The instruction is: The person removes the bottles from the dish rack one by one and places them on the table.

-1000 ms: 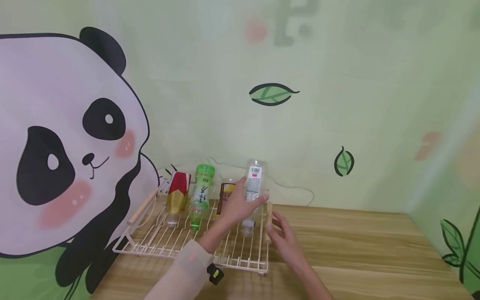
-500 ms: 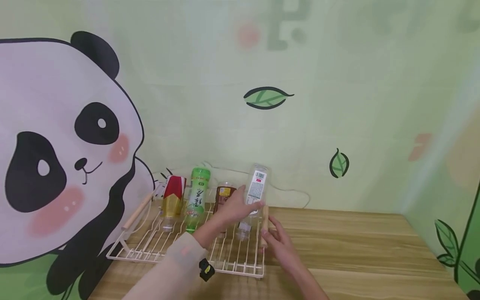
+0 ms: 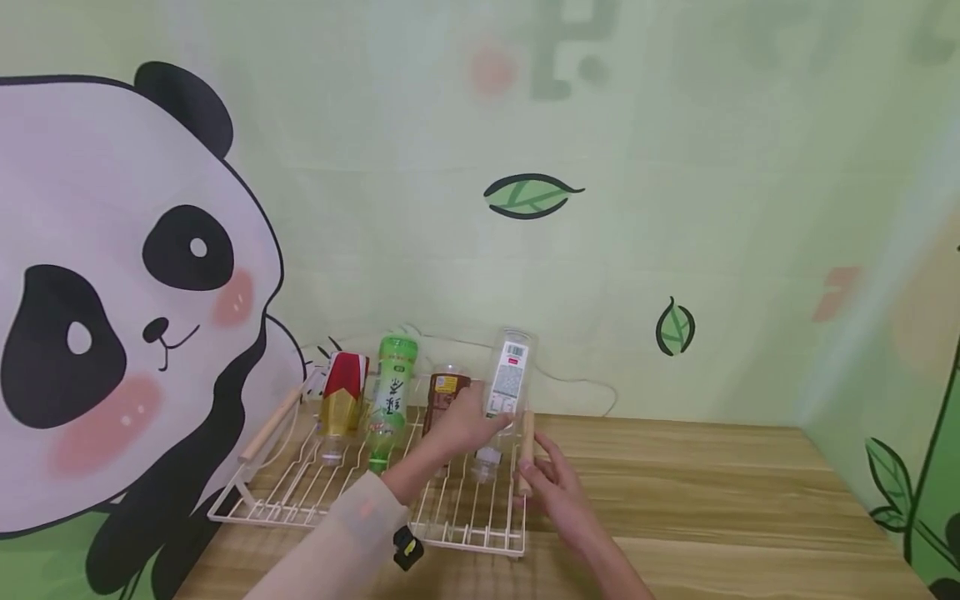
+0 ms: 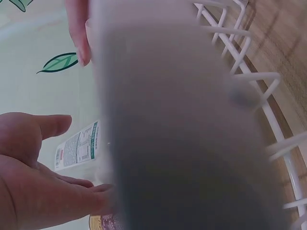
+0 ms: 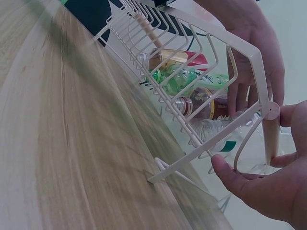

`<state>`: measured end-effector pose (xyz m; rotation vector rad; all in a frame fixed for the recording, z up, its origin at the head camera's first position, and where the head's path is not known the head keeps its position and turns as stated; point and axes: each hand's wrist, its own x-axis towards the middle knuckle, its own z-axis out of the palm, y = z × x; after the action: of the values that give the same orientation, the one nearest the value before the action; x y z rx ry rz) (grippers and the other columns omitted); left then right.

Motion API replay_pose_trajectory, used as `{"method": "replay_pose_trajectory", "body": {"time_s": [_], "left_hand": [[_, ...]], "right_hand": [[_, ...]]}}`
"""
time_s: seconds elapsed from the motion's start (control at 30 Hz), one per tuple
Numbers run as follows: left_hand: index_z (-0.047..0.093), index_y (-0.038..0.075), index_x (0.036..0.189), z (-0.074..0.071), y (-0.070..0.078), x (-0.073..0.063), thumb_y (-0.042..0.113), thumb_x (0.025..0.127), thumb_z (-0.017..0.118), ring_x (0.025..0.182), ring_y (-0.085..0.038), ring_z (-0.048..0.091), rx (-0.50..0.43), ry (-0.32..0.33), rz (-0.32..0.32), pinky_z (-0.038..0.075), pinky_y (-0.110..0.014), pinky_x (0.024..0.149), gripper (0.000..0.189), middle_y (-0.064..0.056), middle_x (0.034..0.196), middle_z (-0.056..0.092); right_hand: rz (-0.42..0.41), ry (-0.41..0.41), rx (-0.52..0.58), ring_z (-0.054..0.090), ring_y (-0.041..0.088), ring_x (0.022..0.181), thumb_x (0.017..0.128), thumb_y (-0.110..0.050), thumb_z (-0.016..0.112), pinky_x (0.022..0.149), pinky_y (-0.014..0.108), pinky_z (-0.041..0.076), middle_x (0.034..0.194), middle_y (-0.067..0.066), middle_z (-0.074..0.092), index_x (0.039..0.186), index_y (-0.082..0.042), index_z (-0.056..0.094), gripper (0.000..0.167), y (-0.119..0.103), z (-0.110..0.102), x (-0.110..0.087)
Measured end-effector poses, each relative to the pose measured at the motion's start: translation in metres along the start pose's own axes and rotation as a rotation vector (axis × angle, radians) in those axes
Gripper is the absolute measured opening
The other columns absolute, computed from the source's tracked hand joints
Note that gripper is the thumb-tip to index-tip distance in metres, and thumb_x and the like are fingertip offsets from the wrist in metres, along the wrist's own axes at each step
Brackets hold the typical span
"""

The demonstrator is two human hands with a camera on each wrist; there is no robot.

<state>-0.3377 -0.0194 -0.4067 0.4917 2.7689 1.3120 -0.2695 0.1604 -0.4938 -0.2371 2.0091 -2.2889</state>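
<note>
In the head view, a white wire rack with wooden handles holds several bottles lying with their caps toward me. The rightmost is a clear plastic bottle with a white label. My left hand is over it and the brown-labelled bottle, thumb spread and fingers fairly straight. In the left wrist view, a large blurred shape hides the fingertips, so contact with the bottle cannot be told. My right hand holds the rack's right wooden handle, its fingers bent round it.
Left of the brown-labelled bottle lie a green tea bottle and a red-and-gold bottle. The rack stands on a wooden table. A printed backdrop with a panda and leaves rises behind it.
The clear bottle has tipped slightly, its base leaning right. My left fingers have drawn slightly down and away from it. My right hand stays at the handle. The head view has shifted slightly.
</note>
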Motion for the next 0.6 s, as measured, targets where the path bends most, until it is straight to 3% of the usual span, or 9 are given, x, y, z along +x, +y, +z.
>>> {"method": "replay_pose_trajectory", "body": {"time_s": [0.23, 0.47, 0.6], "left_hand": [[0.044, -0.01, 0.15, 0.0004, 0.006, -0.0024, 0.026, 0.103, 0.071, 0.11, -0.033, 0.062, 0.119, 0.06, -0.038, 0.058, -0.051, 0.093, 0.064, -0.026, 0.132, 0.055], [0.043, -0.01, 0.149, 0.004, 0.0066, -0.003, 0.024, 0.104, 0.069, 0.097, -0.028, 0.069, 0.127, 0.049, -0.045, 0.061, -0.046, 0.083, 0.062, -0.021, 0.117, 0.068], [0.046, -0.009, 0.146, 0.0067, 0.0045, -0.0022, 0.023, 0.102, 0.072, 0.098, -0.03, 0.068, 0.121, 0.062, -0.028, 0.061, -0.047, 0.083, 0.06, -0.022, 0.118, 0.066]], "right_hand": [[-0.007, 0.0, 0.002, 0.061, 0.033, 0.12, 0.11, -0.022, 0.06, 0.098, 0.058, 0.058, 0.138, 0.035, 0.053, 0.168, -0.008, 0.022, 0.071, 0.0005, 0.0001, 0.001], [-0.014, 0.006, 0.007, 0.061, 0.033, 0.12, 0.11, -0.021, 0.061, 0.097, 0.056, 0.058, 0.137, 0.036, 0.054, 0.168, -0.008, 0.022, 0.071, 0.0023, -0.0006, 0.0023], [-0.017, 0.008, 0.008, 0.062, 0.033, 0.119, 0.109, -0.02, 0.061, 0.097, 0.056, 0.059, 0.136, 0.035, 0.054, 0.168, -0.007, 0.022, 0.071, 0.0027, -0.0006, 0.0024]]}}
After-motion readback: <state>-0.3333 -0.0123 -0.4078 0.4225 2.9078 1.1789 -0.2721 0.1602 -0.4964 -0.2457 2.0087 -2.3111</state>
